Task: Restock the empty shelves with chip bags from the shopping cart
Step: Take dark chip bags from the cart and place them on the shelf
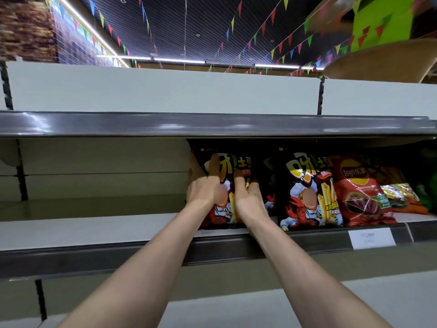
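Both forearms reach up over the rail to the shelf. Left hand pinches the bag at its left edge, thumb up the front and fingers behind. Right hand lies on the bag's front right with the thumb on the print. Its fingertips are lost in the dark gap beside the bag, so I cannot tell whether they wrap the edge or only press. The bag stands upright and seems to rest on the shelf near the front lip, just beside the second bag of the same print. Its top sits close under the top shelf. The step looks like seating this bag, nearly done. To do it well, keep the bottom flat, square the face to the aisle and nudge it right till it meets the second bag, fronts in line. Hold lightly — a puffy bag likely crumples or tips. Let go one hand at a time and check it stands. The red bag stands further right. Next bags probably go left of this one, in front of the back panel.
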